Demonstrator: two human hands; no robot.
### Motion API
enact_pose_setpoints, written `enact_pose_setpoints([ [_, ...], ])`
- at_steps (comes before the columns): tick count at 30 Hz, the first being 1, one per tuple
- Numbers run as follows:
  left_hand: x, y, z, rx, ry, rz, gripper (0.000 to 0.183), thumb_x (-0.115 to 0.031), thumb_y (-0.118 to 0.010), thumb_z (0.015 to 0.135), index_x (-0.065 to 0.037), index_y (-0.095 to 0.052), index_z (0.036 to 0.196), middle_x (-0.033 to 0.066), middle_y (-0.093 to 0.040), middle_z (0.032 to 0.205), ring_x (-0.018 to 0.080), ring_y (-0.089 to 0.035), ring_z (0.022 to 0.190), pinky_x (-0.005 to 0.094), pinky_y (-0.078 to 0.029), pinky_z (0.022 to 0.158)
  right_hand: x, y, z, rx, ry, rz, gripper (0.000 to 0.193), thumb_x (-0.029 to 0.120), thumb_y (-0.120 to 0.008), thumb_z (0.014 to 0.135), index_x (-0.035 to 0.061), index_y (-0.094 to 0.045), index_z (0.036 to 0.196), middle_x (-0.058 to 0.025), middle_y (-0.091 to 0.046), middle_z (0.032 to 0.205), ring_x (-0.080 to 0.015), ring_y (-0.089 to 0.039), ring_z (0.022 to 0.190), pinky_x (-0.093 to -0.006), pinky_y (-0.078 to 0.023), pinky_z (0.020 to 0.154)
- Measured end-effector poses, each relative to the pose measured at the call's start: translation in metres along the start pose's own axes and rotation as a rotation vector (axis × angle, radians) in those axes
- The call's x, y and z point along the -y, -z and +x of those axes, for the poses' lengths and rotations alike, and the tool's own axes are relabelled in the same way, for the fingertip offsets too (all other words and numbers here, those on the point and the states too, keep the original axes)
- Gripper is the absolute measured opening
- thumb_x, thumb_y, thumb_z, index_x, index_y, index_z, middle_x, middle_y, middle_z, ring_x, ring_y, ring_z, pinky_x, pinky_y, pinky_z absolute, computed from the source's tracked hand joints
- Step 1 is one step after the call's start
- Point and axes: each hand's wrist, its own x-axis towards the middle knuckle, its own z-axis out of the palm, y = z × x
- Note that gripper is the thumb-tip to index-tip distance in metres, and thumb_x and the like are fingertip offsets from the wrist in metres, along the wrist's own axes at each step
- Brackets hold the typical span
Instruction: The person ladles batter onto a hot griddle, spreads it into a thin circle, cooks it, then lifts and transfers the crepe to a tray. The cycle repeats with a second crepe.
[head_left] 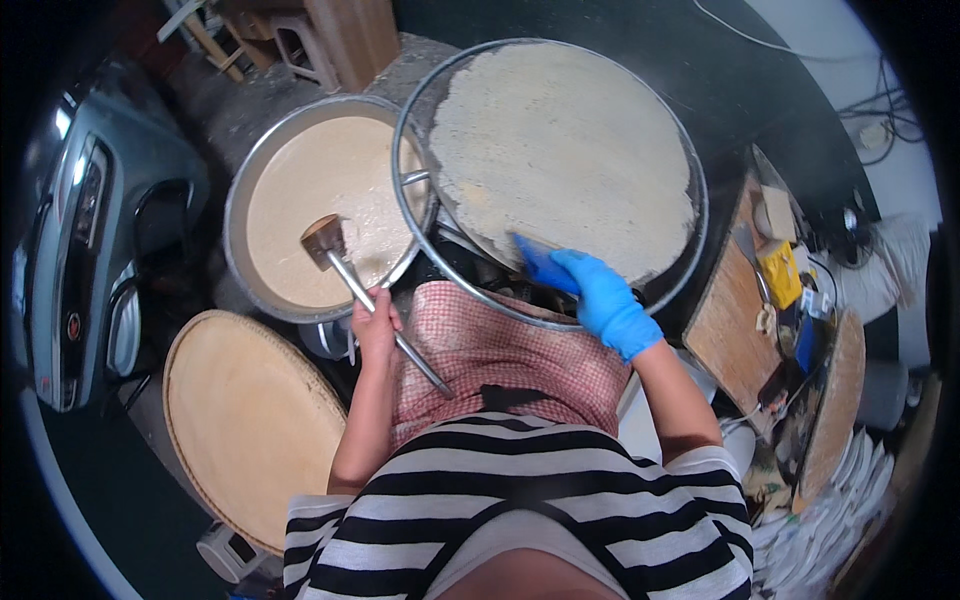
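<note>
Dark floor and clutter ring your cooking spot, with a wooden side desk (735,315) at your right. Your left hand (375,325) has its grip closed around a metal ladle (345,262), whose cup hangs over the batter pot (240,250). Your gloved right hand (600,295) pinches a blue spreader (535,262) against the near edge of the round griddle (695,240), covered with pale batter (560,140). A round woven tray (245,420) lies at your lower left.

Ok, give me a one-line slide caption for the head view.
Bare left hand holds a metal ladle over a batter basin; blue-gloved right hand works a thin crepe on a round griddle.
</note>
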Motion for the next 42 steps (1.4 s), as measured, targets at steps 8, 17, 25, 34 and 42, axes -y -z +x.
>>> enact_pose_setpoints([
  [8,0.002,-0.008,0.002,0.071,0.021,0.052,0.012,-0.014,-0.058,0.087,-0.006,-0.051,0.093,-0.0002,-0.049,0.059,0.0060,-0.041,0.042,0.0185,-0.033,0.037,-0.051,0.004,-0.073,-0.292,-0.441,-0.235,0.049,-0.003,-0.052,0.073,0.0046,-0.048,0.121,-0.0207,-0.052,0.119,-0.0373,-0.051,0.106,-0.0405,-0.042,0.091],
  [17,0.001,-0.017,-0.001,0.099,0.013,0.045,0.013,-0.014,-0.057,0.087,-0.006,-0.050,0.094,-0.0009,-0.048,0.060,0.0056,-0.041,0.043,0.0182,-0.033,0.038,-0.002,-0.042,-0.064,0.117,-0.309,-0.307,0.050,-0.004,-0.053,0.069,0.0008,-0.046,0.119,-0.0228,-0.051,0.113,-0.0383,-0.051,0.100,-0.0410,-0.042,0.089],
  [25,0.003,-0.010,0.000,0.082,0.000,0.021,0.013,-0.013,-0.058,0.086,-0.006,-0.051,0.094,0.0004,-0.049,0.058,0.0067,-0.041,0.041,0.0191,-0.034,0.037,-0.012,-0.016,-0.052,0.054,-0.389,-0.198,0.056,0.001,-0.059,0.065,0.0000,-0.046,0.120,-0.0224,-0.054,0.106,-0.0389,-0.052,0.097,-0.0421,-0.042,0.087],
  [34,0.006,-0.008,0.002,0.081,0.001,0.021,0.012,-0.011,-0.058,0.086,-0.005,-0.051,0.094,-0.0003,-0.048,0.057,0.0066,-0.041,0.041,0.0195,-0.034,0.037,0.020,-0.034,-0.006,0.170,-0.111,-0.048,0.057,0.001,-0.057,0.067,0.0024,-0.044,0.122,-0.0213,-0.051,0.114,-0.0379,-0.050,0.103,-0.0419,-0.041,0.090],
  [42,0.006,0.000,0.002,0.013,0.015,-0.023,0.014,-0.012,-0.058,0.086,-0.005,-0.050,0.096,0.0003,-0.048,0.057,0.0065,-0.040,0.041,0.0191,-0.034,0.037,0.028,-0.069,0.049,0.170,-0.067,-0.292,0.053,-0.006,-0.057,0.066,-0.0006,-0.044,0.117,-0.0247,-0.047,0.116,-0.0382,-0.049,0.104,-0.0396,-0.042,0.089],
])
